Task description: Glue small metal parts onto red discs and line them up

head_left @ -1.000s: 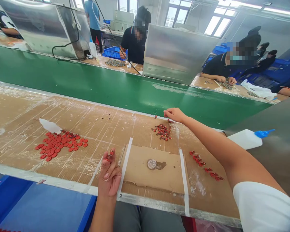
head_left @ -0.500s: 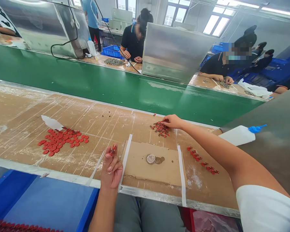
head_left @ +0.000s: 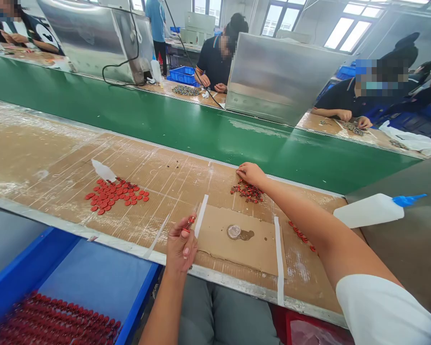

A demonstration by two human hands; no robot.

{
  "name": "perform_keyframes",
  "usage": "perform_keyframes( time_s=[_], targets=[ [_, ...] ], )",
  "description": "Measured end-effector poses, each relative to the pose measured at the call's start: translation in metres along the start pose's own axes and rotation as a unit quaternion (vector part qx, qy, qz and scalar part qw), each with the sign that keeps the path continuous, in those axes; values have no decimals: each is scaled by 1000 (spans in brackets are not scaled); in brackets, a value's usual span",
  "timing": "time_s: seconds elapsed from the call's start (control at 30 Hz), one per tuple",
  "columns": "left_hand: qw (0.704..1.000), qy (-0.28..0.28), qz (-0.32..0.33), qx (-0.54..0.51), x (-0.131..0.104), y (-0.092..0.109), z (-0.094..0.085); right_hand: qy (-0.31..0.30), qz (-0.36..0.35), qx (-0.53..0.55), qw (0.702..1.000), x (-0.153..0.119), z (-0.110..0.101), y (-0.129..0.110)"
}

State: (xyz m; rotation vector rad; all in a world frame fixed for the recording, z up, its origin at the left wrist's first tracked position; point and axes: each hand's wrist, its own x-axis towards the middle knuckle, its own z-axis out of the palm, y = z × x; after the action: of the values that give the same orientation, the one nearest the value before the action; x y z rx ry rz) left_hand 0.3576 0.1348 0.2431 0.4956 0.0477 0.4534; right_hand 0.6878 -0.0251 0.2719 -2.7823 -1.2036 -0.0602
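Observation:
My left hand [head_left: 181, 247] is raised over the table's near edge. Its fingertips pinch a small red figure-like piece [head_left: 189, 222], held upright. Farther off, my right hand [head_left: 251, 174] reaches to the back edge of the tabletop, just beyond a pile of small red and dark pieces [head_left: 249, 191]. Its thumb and fingers are pinched together; what is between them is too small to make out. Left of my hands lies a heap of flat red discs [head_left: 109, 195]. A small round dish [head_left: 233, 232] sits on a cardboard sheet [head_left: 215, 249] beside a wet patch.
Under my right forearm stands a row of red pieces [head_left: 301, 234], partly hidden. A white bottle with a blue nozzle [head_left: 369, 211] lies at the right. Blue trays [head_left: 93, 268], one with rows of red pieces, are below left. A green belt [head_left: 187, 129] separates co-workers.
The view has swung left, so things appear farther right. My right hand has moved from the pile to the belt-side edge, where a stray red piece lay. My left hand still holds its piece.

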Motion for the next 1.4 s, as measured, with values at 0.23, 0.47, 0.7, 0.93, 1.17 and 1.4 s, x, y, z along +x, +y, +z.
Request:
perform_keyframes(
  time_s=[0.23, 0.47, 0.7, 0.93, 1.17, 1.4],
  targets=[
    [999, -40, 9, -19, -5, 0, -4, -10, -37, -10, 999, -23, -4, -23],
    [993, -104, 7, -48, -21, 3, 15, 155, 0, 193, 969, -73, -63, -92],
    [987, -153, 14, -44, -47, 6, 37, 25, 39, 538, 842, -169, -132, -189],
    [975, -207, -27, -75, -71, 7, 53, -59, 86, 637, 764, -222, -133, -223],
    [972, -205, -94, -65, -90, 7, 63, -55, 130, 714, 686, -254, -113, -242],
    [973, -182, -142, -14, -102, 8, 55, -8, 163, 748, 643, -273, -112, -255]
  ],
)
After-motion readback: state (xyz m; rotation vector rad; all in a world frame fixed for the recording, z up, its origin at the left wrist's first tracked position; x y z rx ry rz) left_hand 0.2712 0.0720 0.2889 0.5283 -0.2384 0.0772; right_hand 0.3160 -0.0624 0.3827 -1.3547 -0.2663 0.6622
